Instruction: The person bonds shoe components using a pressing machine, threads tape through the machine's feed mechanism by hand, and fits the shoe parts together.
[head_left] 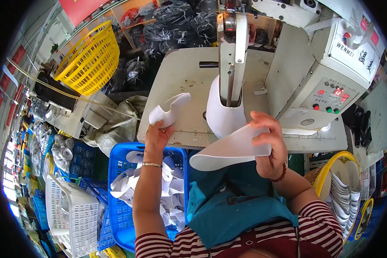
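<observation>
In my left hand point(158, 135) is a small curved white piece point(171, 111), pinched by its lower edge above the front left of the machine table point(185, 69). My right hand point(271, 148) grips a larger, smooth white sheet point(230, 149) with a rounded end, its thumb and fingers at the sheet's right end. That sheet slants in front of the table's edge, over my teal apron point(241, 215). Just beyond it, a white shoe-shaped piece point(223, 116) surrounds the foot of the machine's upright post point(231, 60). The sheet hides part of the table edge.
A blue basket point(185, 176) below my left arm holds many white pieces. To the right stand a control box point(318, 96) with lit digits and a yellow-rimmed basket point(346, 155) of stacked white sheets. A yellow basket point(92, 60) and black bags point(172, 19) are farther back.
</observation>
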The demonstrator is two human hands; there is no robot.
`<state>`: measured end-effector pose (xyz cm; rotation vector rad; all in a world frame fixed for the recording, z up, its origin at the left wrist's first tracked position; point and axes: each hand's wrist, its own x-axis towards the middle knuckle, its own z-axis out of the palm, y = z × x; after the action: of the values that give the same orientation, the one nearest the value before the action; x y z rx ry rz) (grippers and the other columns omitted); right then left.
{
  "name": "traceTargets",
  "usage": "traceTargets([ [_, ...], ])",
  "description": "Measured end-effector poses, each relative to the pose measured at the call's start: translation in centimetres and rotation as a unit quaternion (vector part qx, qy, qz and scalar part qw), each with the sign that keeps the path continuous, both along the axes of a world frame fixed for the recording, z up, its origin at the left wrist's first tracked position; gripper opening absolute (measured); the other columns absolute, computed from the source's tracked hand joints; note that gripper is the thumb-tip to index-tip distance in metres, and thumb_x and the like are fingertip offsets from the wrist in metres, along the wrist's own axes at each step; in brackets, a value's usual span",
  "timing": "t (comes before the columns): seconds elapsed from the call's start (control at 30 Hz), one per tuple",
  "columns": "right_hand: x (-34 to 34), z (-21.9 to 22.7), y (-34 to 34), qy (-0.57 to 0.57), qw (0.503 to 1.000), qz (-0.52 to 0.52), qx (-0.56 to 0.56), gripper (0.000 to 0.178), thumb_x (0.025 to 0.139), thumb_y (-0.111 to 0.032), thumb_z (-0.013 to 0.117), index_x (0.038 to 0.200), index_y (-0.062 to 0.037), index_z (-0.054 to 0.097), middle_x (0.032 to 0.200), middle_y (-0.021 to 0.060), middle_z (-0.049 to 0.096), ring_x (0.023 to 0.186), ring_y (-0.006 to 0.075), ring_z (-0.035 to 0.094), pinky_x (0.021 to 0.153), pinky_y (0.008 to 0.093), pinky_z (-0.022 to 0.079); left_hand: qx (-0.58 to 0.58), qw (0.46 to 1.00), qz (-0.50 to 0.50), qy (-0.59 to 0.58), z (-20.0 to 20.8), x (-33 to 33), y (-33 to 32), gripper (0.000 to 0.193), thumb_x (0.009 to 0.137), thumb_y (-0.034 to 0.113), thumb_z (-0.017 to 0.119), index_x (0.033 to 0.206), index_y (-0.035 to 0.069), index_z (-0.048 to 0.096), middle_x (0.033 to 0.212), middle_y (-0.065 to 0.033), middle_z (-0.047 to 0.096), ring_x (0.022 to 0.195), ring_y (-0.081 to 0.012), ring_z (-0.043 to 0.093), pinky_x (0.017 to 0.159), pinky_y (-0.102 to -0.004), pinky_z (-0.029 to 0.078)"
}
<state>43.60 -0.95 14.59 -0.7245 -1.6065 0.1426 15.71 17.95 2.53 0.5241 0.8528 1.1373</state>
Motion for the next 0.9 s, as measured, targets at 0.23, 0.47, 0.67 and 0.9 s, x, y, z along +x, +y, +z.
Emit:
traceTargets([
  [0.23,0.9,0.4,1.5,0.109,0.990,0.077,-0.042,0.026,0.081,0.003,0.048,0.106,-0.0008,0.051,0.119,0.0217,0.049,0.115,0.0296,0.047,0.094,0.0400,0.037,-0.007,0.989,0.053,0.141,3.4,0.0,-6.3,0.047,0.086,0.012,0.051,0.131,0.004,0.039,0.125,-0.0124,0.047,0.106,-0.0247,0.052,0.083,-0.0406,0.046],
  [0.47,1.2,1.3,2.5,0.192,0.924,0.284,-0.170,0.034,0.089,-0.008,0.043,0.122,0.0007,0.044,0.127,0.0188,0.047,0.124,0.0269,0.042,0.099,0.0370,0.034,0.219,0.933,-0.182,0.219,11.7,3.7,-11.0,0.037,0.091,0.027,0.044,0.111,0.000,0.060,0.108,-0.0101,0.063,0.096,-0.0148,0.058,0.081,-0.0259,0.043],
  [0.67,0.0,2.4,3.4,-0.052,0.959,0.213,-0.177,0.046,0.096,-0.022,0.040,0.135,0.0007,0.033,0.140,0.0181,0.034,0.129,0.0273,0.035,0.104,0.0347,0.027,0.231,0.843,-0.484,0.040,15.2,8.8,-12.1,0.054,0.093,0.044,0.036,0.113,-0.003,0.054,0.102,-0.0163,0.062,0.092,-0.0233,0.062,0.082,-0.0344,0.049],
  [0.9,2.4,3.7,4.2,-0.096,0.956,0.239,-0.143,0.042,0.095,-0.011,0.042,0.136,-0.0038,0.036,0.140,0.0167,0.034,0.125,0.0265,0.040,0.101,0.0344,0.033,0.100,0.875,-0.471,-0.051,17.4,10.6,-11.3,0.055,0.091,0.054,0.040,0.113,0.004,0.049,0.083,-0.0101,0.060,0.074,-0.0248,0.064,0.062,-0.0372,0.056],
])
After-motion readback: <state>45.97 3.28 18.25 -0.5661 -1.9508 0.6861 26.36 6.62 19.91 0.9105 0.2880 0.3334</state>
